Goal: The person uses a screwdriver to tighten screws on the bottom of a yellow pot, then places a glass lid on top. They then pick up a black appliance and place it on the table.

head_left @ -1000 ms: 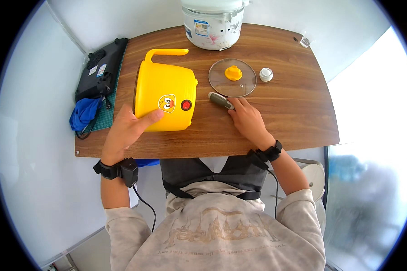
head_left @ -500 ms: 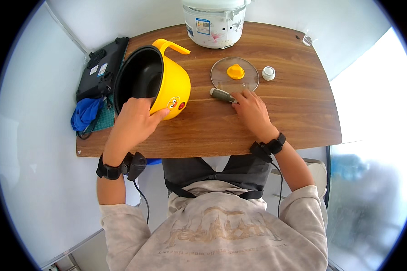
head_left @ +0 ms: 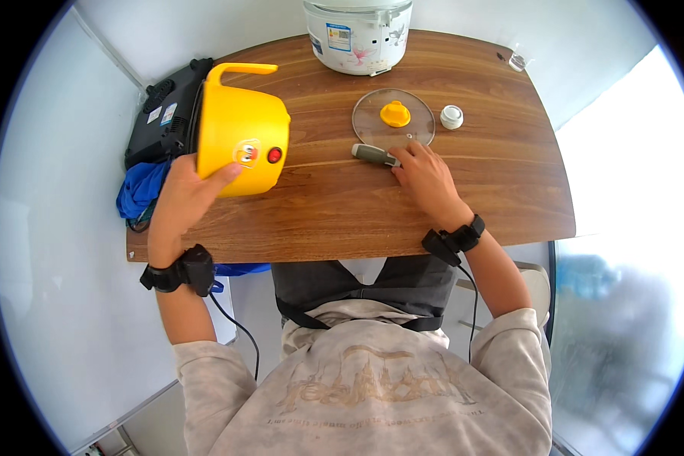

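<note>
My left hand [head_left: 184, 191] is closed on the rim of a yellow electric cooking pot [head_left: 251, 118], its thumb on the outer wall near a cartoon sticker. The pot tips well over to the left, so its opening faces away and its inside is hidden. On the table, my right hand [head_left: 429, 181] has its fingers closed on the end of a small tool with a grey-green handle [head_left: 372, 154]; the hand covers the tool's other end. Just beyond it lies a glass lid [head_left: 372, 125] with a yellow knob.
A white rice cooker [head_left: 357, 42] stands at the back of the wooden table [head_left: 494, 175]. Right of the lid is a small white round container [head_left: 451, 117]. A clear cup [head_left: 517, 62] sits at the far right edge. Left lie a black case-like device [head_left: 159, 125] and blue cloth [head_left: 140, 190].
My left hand has moved left and tipped the pot further over, turning its dark inside out of sight. My right hand stays almost in place on the tool.
</note>
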Tool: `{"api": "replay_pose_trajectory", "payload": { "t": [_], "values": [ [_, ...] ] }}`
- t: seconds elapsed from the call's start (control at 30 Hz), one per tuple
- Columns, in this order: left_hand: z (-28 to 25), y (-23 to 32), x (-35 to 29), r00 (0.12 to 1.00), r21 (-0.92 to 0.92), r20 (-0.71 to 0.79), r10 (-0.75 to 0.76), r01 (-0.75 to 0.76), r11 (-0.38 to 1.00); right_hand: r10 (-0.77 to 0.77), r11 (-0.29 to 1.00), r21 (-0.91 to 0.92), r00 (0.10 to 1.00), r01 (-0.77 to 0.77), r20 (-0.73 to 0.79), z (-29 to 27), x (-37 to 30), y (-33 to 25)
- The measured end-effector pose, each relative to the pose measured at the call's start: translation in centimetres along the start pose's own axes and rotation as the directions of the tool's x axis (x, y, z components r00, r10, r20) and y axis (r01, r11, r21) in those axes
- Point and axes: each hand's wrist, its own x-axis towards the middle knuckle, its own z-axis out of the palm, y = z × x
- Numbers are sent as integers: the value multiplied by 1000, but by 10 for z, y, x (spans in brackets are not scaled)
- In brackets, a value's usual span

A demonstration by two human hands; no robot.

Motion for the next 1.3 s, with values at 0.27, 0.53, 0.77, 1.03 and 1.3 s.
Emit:
{"api": "replay_pose_trajectory", "payload": {
  "t": [0.27, 0.53, 0.77, 1.03, 1.3],
  "values": [
    [-23, -92, -11, 982, -847, -163, -98, -89, 525, 44, 999, 25, 998, -45, 50, -7, 6, -7],
    [15, -141, -30, 913, -975, -224, -341, -206, 88, -18, 1000, -15, 997, 20, 70, -13, 6, -12],
    [65, -127, -37, 996, -940, -71, 49, -50, -337, 27, 924, 380, 999, -38, 35, -45, 19, -54],
    [109, -94, -25, 964, -881, 111, 241, 208, -424, -53, 354, 757, 797, -549, 602, -67, 33, -76],
    [120, -78, -24, 931, -879, 301, 205, 354, -320, 77, 448, 666, 768, -596, 635, -77, 33, -73]
  ]
}}
